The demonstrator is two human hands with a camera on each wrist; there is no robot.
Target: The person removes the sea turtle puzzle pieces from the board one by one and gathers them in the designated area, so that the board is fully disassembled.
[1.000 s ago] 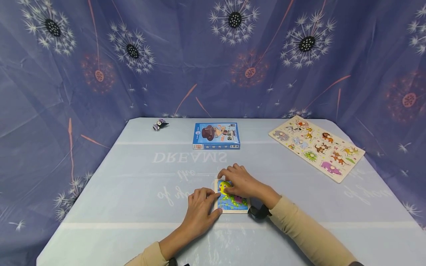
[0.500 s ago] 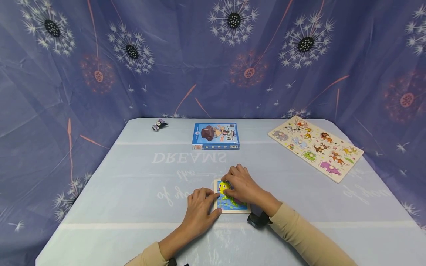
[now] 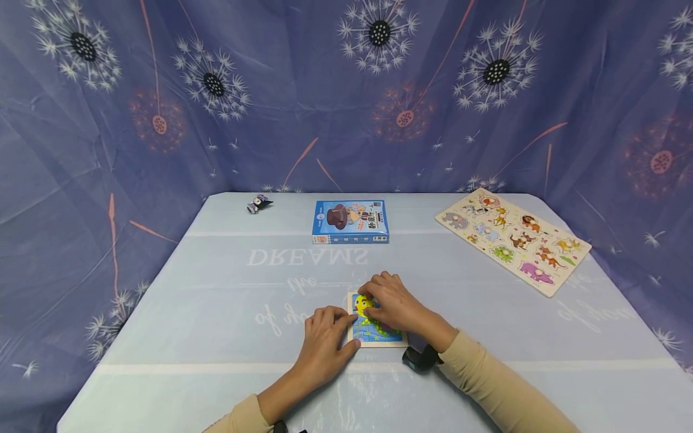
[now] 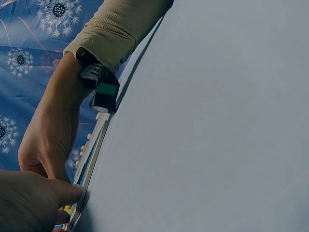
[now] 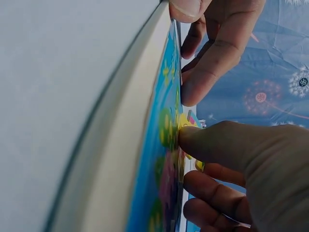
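Observation:
A small square jigsaw puzzle (image 3: pixel 373 343) in a pale wooden frame lies near the middle of the table, its picture blue with a yellow and green creature. My left hand (image 3: pixel 325 346) rests at its left side, thumb at the near corner and forefinger on the surface. The left thumb (image 4: pixel 72 192) also shows against the frame in the left wrist view. Over the puzzle's upper part, my right hand (image 3: pixel 397 305) pinches a yellow puzzle piece (image 3: pixel 361 304) between thumb and fingers. In the right wrist view the right thumb (image 5: pixel 203 142) sits right at the picture's surface.
Behind the hands lies a blue game box (image 3: pixel 351 222). A wooden animal peg puzzle (image 3: pixel 514 240) lies at the back right. A small dark figurine (image 3: pixel 258 203) stands at the back left. A dandelion-print curtain (image 3: pixel 303 90) hangs behind the table (image 3: pixel 178 325).
The right hand's fingers have drawn slightly inward from the puzzle's upper left corner toward the thumb, closing on the yellow piece. The left hand has stayed in place.

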